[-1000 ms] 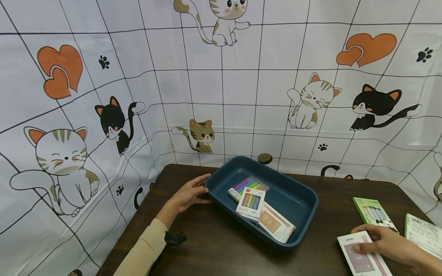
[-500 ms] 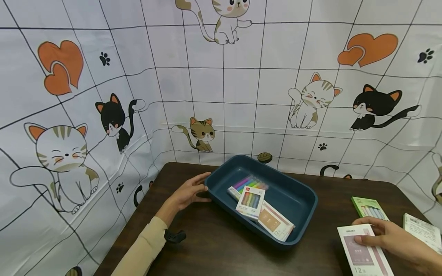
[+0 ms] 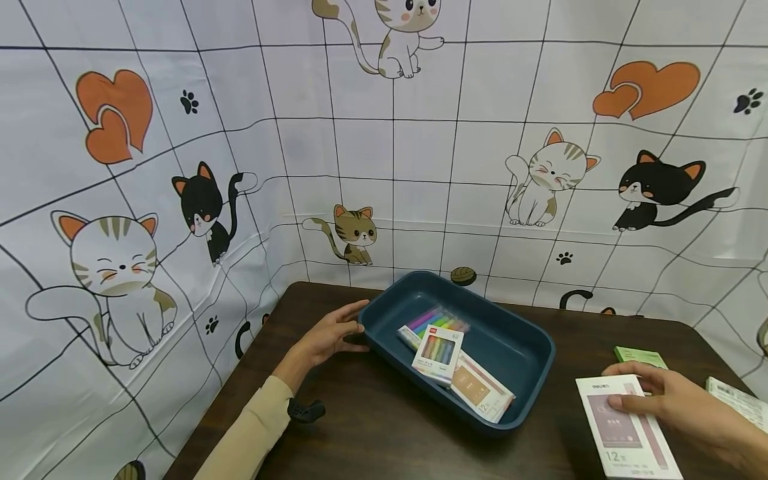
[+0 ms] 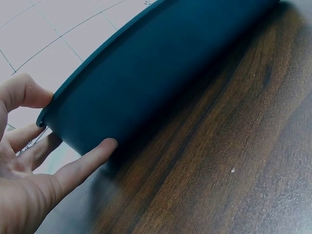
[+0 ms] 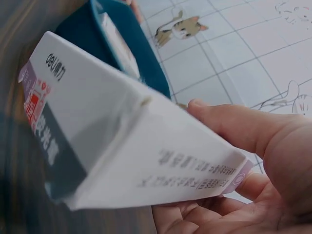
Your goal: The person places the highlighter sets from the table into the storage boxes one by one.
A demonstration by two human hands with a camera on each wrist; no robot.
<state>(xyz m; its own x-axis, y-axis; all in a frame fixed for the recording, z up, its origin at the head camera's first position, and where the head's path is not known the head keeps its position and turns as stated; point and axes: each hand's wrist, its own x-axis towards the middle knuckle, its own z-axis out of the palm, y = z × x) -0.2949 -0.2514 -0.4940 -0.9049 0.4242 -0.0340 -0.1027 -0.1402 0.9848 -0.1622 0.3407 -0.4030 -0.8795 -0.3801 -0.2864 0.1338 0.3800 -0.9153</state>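
My left hand (image 3: pixel 329 337) rests at the left end of a dark blue plastic bin (image 3: pixel 537 373). In the left wrist view its thumb (image 4: pixel 92 158) lies straight against the bin's outer wall, with a finger at the rim. My right hand (image 3: pixel 666 400) grips a white and mauve highlighter box (image 3: pixel 621 427) marked 12, thumb on its front and fingers behind. The box is tilted, to the right of the bin. Inside the bin lie a small white box with coloured sticks in its window (image 3: pixel 438 353), a white and tan box (image 3: pixel 480 387), and a clear pack of coloured pens (image 3: pixel 429 319).
On the dark wooden table (image 3: pixel 360 427), a green box (image 3: pixel 641 357) lies behind my right hand, partly hidden by it. A white box with printed text (image 3: pixel 741 403) is at the far right. A cat-print sheet (image 3: pixel 420 153) hangs behind and along the left.
My right hand has raised the highlighter box and moved it slightly left, now covering more of the green box. The left hand and the bin have stayed in place.
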